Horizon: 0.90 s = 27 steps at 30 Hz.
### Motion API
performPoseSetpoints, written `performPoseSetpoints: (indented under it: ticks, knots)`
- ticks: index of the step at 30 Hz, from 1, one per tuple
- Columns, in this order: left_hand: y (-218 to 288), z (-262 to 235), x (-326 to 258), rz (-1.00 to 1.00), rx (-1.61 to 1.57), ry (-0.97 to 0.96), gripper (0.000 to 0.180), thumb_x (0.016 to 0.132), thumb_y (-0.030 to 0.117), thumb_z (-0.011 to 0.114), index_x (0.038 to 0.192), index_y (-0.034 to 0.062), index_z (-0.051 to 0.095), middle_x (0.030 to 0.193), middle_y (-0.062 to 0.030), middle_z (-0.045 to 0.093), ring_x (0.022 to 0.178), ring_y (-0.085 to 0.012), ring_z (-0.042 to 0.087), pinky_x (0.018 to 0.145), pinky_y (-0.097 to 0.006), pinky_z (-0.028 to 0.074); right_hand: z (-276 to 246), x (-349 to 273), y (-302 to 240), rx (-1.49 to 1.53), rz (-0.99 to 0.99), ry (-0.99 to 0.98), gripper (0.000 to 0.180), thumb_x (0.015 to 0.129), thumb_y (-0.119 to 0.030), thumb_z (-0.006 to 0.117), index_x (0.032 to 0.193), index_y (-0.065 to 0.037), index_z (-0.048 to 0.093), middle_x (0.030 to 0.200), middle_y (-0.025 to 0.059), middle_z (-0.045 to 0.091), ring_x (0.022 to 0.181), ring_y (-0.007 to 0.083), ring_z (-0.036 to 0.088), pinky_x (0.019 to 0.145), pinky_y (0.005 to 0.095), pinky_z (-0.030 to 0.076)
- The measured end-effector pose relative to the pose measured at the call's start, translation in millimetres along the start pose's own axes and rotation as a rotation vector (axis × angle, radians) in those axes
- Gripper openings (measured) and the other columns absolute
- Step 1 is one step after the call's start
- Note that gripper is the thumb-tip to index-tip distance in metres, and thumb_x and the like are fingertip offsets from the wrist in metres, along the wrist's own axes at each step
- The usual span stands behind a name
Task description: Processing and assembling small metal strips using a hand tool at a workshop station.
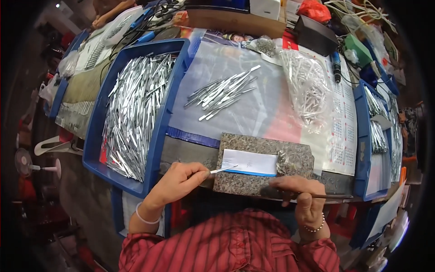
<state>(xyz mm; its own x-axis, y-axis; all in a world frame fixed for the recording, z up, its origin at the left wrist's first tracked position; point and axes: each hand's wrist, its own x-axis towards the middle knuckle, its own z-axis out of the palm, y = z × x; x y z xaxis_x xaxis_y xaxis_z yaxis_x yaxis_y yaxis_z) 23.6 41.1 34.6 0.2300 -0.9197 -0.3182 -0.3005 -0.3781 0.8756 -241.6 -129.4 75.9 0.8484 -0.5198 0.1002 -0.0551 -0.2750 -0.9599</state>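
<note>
My left hand [181, 180] pinches the near end of a slim silvery metal rod [224, 169]. Its tip lies over a white paper strip [253, 159] with a blue near edge, on a speckled stone slab [244, 141]. A small clump of clear wrap [284, 162] sits at the strip's right end. Over the slab's near right corner, my right hand [304, 189] is closed around a long, thin dark tool [333, 196]; motion blur hides its kind. Beyond the slab, several similar rods [222, 93] lie in a loose pile on a plastic-covered sheet [263, 109].
At left, a deep blue tray [152, 174] is heaped with metal rods. Another blue tray [364, 181] holding rods stands at right. A clear bag of rods [310, 90] lies beyond the slab, near a dark-handled screwdriver-like tool [336, 68]. Another person's hand [100, 21] shows at far left.
</note>
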Motion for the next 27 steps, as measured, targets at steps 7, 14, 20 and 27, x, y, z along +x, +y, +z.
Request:
performPoseSetpoints:
  ticks: [7,14,20,27]
  knots:
    - [-7.6,0.4,5.3,-0.018,-0.039,0.025,0.024,0.092,0.019,0.055,0.09,-0.0017,0.067,0.06,-0.0069,0.056,0.058,-0.0082,0.05,0.053,-0.029,0.041,29.4,39.9,12.7,-0.012,0.058,-0.105,0.039,0.101,-0.029,0.041,0.111,0.001,0.063,0.094,0.0101,0.068,0.063,0.0142,0.063,0.058,0.0253,0.049]
    - [-19.1,2.1,7.8,-0.06,-0.216,-0.034,0.022,0.09,0.016,0.055,0.09,-0.0029,0.066,0.059,-0.0037,0.054,0.059,-0.0055,0.047,0.053,-0.028,0.04,40.5,60.6,-36.8,-0.205,-0.587,0.173,0.043,0.095,-0.04,0.051,0.085,0.001,0.061,0.087,0.0177,0.07,0.06,0.026,0.067,0.049,0.0311,0.05]
    - [-28.8,2.9,7.8,-0.033,-0.23,-0.014,0.022,0.09,0.016,0.056,0.089,-0.0028,0.066,0.059,-0.0056,0.056,0.058,-0.0068,0.05,0.052,-0.029,0.041,48.6,82.5,-12.0,-0.276,-0.262,-0.136,0.023,0.087,-0.019,0.066,0.098,0.001,0.062,0.095,0.0177,0.067,0.076,0.0298,0.068,0.064,0.0339,0.054]
    - [-22.3,-0.2,13.7,0.001,-0.104,-0.023,0.021,0.091,0.016,0.055,0.091,-0.0013,0.066,0.062,-0.0121,0.058,0.056,-0.0137,0.056,0.054,-0.032,0.043,51.3,79.9,9.5,-0.456,-0.083,-0.269,0.024,0.088,-0.02,0.066,0.106,-0.004,0.062,0.086,0.0154,0.066,0.066,0.029,0.066,0.056,0.0325,0.051]
